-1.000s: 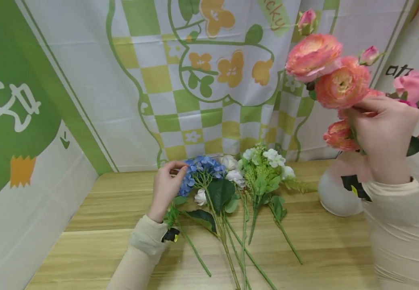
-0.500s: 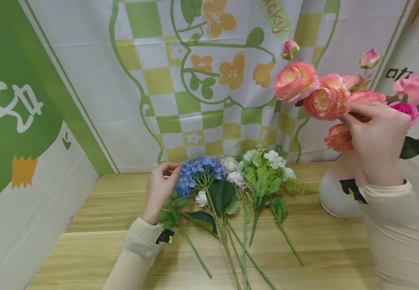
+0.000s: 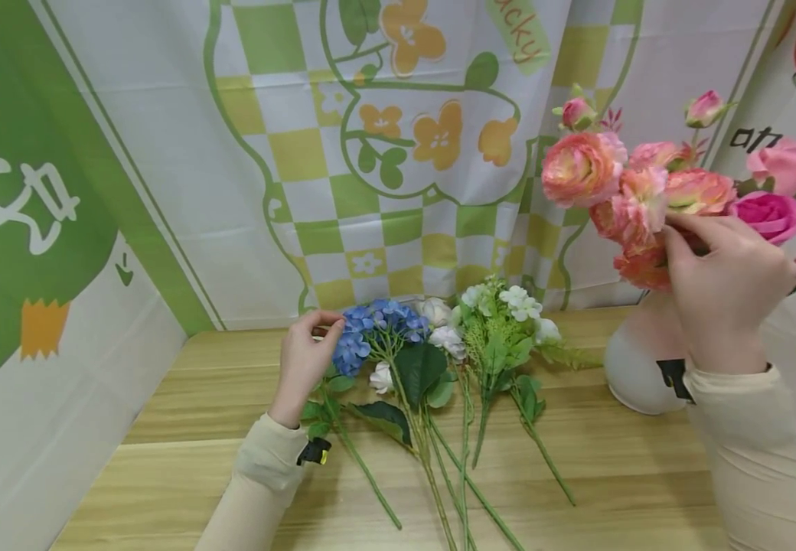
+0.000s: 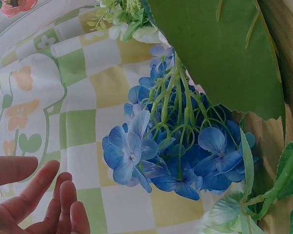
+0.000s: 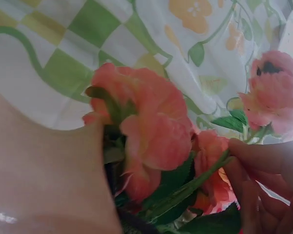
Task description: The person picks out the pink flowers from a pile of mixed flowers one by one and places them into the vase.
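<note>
In the head view my right hand (image 3: 735, 283) is above the white vase (image 3: 635, 375), among coral-pink artificial flowers (image 3: 580, 168). The right wrist view shows its thumb and fingers pinching a green flower stem (image 5: 190, 187), with a coral bloom (image 5: 273, 92) just beyond the fingertips. My left hand (image 3: 305, 360) hovers beside a blue hydrangea (image 3: 380, 329) on the table. Seen from the left wrist, its fingers (image 4: 31, 200) are loosely bent with nothing between them, apart from the blue petals (image 4: 129, 156). The vase's mouth is hidden behind my right hand and the blooms.
Several more artificial stems lie on the wooden table (image 3: 191, 474): white blooms (image 3: 448, 339) and a green-and-white sprig (image 3: 501, 329). A magenta rose (image 3: 770, 216) and pink buds (image 3: 706, 109) stand at the right. A checked curtain (image 3: 343, 214) hangs behind the table.
The coral flower at my right hand first came down and left, then swung back right and turned. My left hand drew slightly left from the hydrangea, then held still.
</note>
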{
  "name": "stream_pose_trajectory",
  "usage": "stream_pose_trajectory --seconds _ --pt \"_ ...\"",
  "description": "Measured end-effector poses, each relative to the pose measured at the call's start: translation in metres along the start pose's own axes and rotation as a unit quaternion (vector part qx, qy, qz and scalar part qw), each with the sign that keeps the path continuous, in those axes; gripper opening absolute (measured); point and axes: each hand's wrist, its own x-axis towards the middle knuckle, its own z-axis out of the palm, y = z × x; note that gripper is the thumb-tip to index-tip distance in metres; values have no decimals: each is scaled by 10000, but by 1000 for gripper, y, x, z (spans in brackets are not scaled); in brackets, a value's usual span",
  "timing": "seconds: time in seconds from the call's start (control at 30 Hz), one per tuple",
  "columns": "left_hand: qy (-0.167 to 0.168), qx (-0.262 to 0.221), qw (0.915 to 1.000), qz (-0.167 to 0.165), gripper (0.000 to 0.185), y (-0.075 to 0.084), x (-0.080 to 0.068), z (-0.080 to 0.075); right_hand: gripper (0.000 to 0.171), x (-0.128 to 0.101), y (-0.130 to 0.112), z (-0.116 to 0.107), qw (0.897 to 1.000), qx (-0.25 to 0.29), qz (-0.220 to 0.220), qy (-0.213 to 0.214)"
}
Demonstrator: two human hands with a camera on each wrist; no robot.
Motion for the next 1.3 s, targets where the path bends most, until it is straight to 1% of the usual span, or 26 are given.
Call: stream_pose_trajectory --seconds 0.2,0.4,0.53,0.8,0.9,1.1,1.3 --pt "-36 -20 10000 -59 17 1 0 -1 26 -6 3 0 9988 -38 160 450" --pt "-34 7 10000 -43 16 1 0 -1 28 -7 3 0 9980 -117 264 563" --pt "-54 17 10000 -43 16 1 0 -1 31 -8 2 -1 9975 -203 445 512" --pt "-121 -10 9998 -132 19 0 0 -2 35 -12 4 -1 9968 -241 619 434" --pt "-129 8 9998 -139 18 1 0 -2 34 -12 8 0 9971 -230 615 393" --pt "-141 37 9998 -122 18 1 0 -1 33 -18 15 0 9986 -111 459 218" --pt "-144 53 9999 -45 18 0 0 -1 31 -26 25 0 9985 -280 442 168"
